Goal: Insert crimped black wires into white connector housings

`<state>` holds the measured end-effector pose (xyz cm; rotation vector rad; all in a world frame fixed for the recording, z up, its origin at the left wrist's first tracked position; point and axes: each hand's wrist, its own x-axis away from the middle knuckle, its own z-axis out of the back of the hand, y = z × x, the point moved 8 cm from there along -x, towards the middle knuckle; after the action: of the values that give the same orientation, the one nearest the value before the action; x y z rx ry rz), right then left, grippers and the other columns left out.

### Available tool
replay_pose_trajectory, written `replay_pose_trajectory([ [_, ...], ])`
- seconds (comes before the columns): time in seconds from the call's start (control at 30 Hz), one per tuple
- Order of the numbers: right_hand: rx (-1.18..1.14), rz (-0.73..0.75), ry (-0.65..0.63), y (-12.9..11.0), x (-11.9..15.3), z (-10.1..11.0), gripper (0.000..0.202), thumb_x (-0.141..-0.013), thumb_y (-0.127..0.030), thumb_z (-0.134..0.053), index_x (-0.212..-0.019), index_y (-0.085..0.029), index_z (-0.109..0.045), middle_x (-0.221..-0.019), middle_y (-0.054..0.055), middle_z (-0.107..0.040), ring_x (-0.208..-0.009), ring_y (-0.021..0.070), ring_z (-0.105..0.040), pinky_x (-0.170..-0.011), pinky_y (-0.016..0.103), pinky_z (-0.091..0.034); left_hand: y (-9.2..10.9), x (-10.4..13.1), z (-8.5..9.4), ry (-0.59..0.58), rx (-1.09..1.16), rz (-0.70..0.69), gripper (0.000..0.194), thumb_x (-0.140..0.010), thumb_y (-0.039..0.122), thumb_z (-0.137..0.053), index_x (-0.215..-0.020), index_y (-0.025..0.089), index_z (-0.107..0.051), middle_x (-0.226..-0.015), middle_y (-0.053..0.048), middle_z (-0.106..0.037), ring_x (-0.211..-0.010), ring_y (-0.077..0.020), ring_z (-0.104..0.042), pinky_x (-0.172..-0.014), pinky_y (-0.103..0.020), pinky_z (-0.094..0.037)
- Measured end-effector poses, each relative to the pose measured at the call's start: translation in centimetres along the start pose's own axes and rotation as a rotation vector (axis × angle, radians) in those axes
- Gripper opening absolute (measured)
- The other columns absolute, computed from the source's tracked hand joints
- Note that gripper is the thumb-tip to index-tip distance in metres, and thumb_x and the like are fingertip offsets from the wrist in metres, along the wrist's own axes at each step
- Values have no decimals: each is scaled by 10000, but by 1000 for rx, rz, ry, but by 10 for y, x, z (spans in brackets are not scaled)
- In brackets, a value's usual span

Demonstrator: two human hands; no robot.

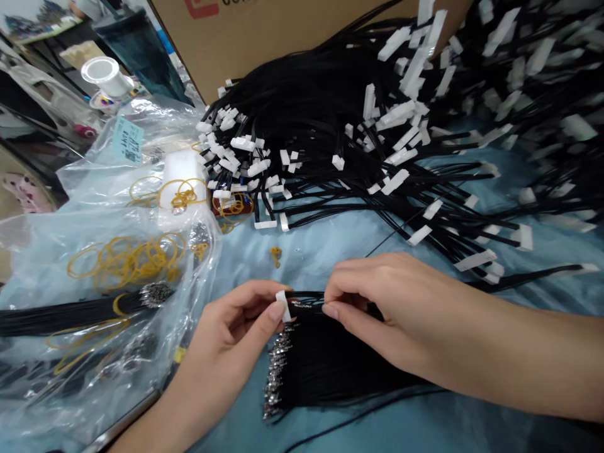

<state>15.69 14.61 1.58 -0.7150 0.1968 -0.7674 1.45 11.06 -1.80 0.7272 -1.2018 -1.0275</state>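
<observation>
A small white connector (284,306) is pinched between the thumb and fingers of my left hand (236,333). Black wires run from it to the right. My right hand (377,302) has its thumb and fingers closed on black wires (306,294), a short way right of the connector; small metal tips show between the hands. Below both hands lies a wide bundle of loose black wires (340,365), its metal terminals (277,374) lined up at the left end. My right forearm crosses over the bundle's right part.
Black cables with white connectors (330,100) are heaped at the back and right, before a cardboard box (264,38). Yellow rubber bands (136,258) and a plastic bag (94,207) lie left. Another wire bundle (70,314) is at the left, and a white spool (106,75) stands behind.
</observation>
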Motion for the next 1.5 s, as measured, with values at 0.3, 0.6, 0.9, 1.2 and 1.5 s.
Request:
replay_pose_trajectory([
  [0.3, -4, -47, -44, 5, -4, -5, 250, -868, -222, -451, -658, -190, -583, -591, -31, -555, -560, 95, -471, -530, 276, -256, 0, -1, 0, -22, -21, -14, 80, -759, 282, -673, -810, 300, -731, -750, 95, -755, -682, -42, -665, -625, -29, -502],
  [0.6, -44, 16, -55, -1, -4, -4, 230, -858, -190, -454, -667, -162, -580, -619, -14, -571, -575, 100, -494, -531, 264, -285, 0, -4, 1, -15, -26, -30, 85, -744, 302, -683, -794, 332, -744, -731, 94, -760, -654, -49, -669, -599, -33, -504],
  [0.9, -45, 56, -56, -7, -5, -4, 213, -856, -151, -444, -660, -143, -528, -631, -3, -536, -554, 90, -449, -517, 246, -283, -1, -1, -1, -44, -13, 62, 74, -764, 274, -683, -813, 265, -738, -744, 77, -750, -690, -62, -644, -635, -68, -496],
  [1.2, -19, 40, -71, -5, -7, -2, 192, -833, -131, -476, -650, -138, -533, -618, -10, -531, -539, 82, -436, -507, 243, -262, -3, -1, -3, -75, -24, 66, 131, -782, 279, -676, -893, 281, -746, -748, 84, -745, -704, -62, -639, -648, -72, -491],
  [1.5, -52, 43, -121, -4, -5, -3, 172, -831, -119, -507, -670, -142, -562, -609, -29, -535, -533, 73, -434, -528, 242, -284, -1, 0, -3, -86, -50, 56, 106, -777, 303, -671, -846, 255, -735, -732, 66, -738, -702, -87, -640, -642, -111, -505],
])
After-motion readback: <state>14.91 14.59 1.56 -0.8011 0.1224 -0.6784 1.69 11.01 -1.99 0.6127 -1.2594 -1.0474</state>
